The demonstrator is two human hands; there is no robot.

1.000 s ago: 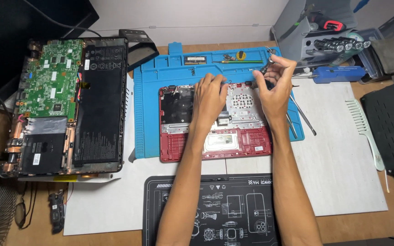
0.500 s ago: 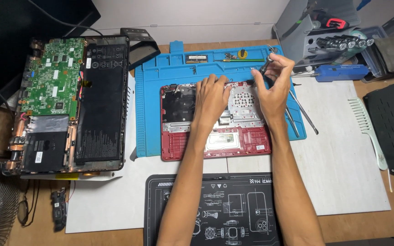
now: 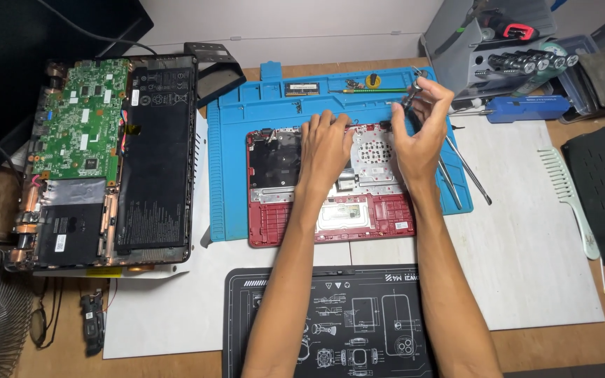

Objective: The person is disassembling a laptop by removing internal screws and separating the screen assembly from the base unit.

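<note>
Here, left hand (image 3: 325, 145) flat open on red laptop shell (image 3: 330, 210), right hand (image 3: 418, 133) pinching small metal tool (image 3: 412, 96)

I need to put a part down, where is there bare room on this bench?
Free: the white sheet between the blue mat and comb; more white left of the black mat. Crowded: the red case under both hands, and the mat's top edge.

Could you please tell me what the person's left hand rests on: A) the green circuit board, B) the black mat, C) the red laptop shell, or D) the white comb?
C: the left hand lies flat on the red laptop shell on the blue mat.
</note>
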